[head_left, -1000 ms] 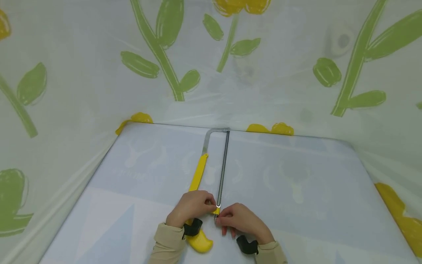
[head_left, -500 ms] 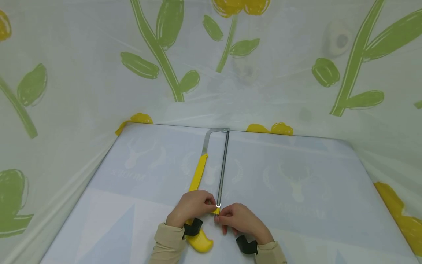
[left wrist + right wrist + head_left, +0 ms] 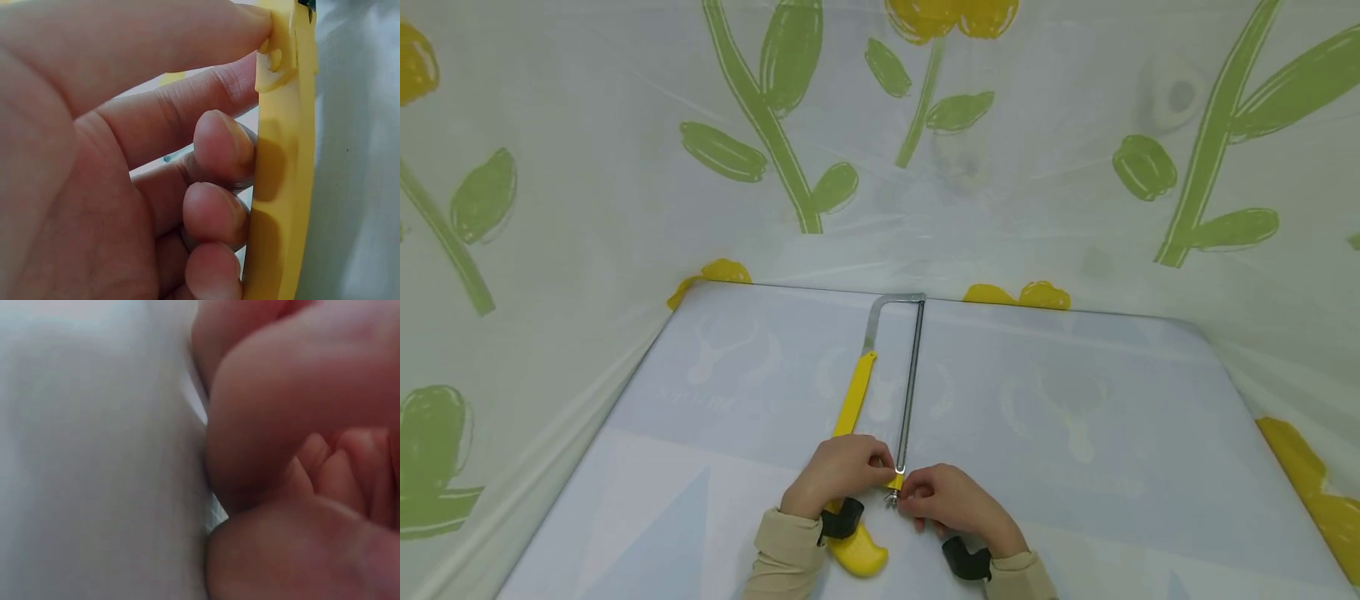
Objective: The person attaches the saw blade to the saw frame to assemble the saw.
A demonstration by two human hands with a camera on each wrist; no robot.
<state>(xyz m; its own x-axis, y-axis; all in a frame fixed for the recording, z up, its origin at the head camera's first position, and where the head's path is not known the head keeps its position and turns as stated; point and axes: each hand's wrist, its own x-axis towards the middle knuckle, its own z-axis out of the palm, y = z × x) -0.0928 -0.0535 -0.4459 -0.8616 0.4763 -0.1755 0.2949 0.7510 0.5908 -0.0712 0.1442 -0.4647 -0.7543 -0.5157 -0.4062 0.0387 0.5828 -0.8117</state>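
Note:
A hacksaw (image 3: 854, 392) with a yellow frame and handle and a silver front bow lies on the table. Its blade (image 3: 912, 387) runs lengthwise on the right side. My left hand (image 3: 838, 471) reaches across the frame, thumb and forefinger pinching the yellow end by the blade's near pin. In the left wrist view, the other curled fingers (image 3: 215, 212) lie against the yellow frame (image 3: 275, 181). Just below that end a small metal wing nut (image 3: 892, 499) shows. My right hand (image 3: 951, 500) has bent fingers right beside it; whether they touch it cannot be made out.
The table (image 3: 1075, 467) has a pale blue-white cover with faint deer-head prints. A white sheet (image 3: 1000, 208) with green leaves and yellow flowers hangs around its back and sides. A black wrist mount (image 3: 966, 560) sits on the right wrist.
My right fingertips have drawn slightly right of the wing nut, which they covered half a second ago and which now shows. The left hand and the hacksaw keep their place.

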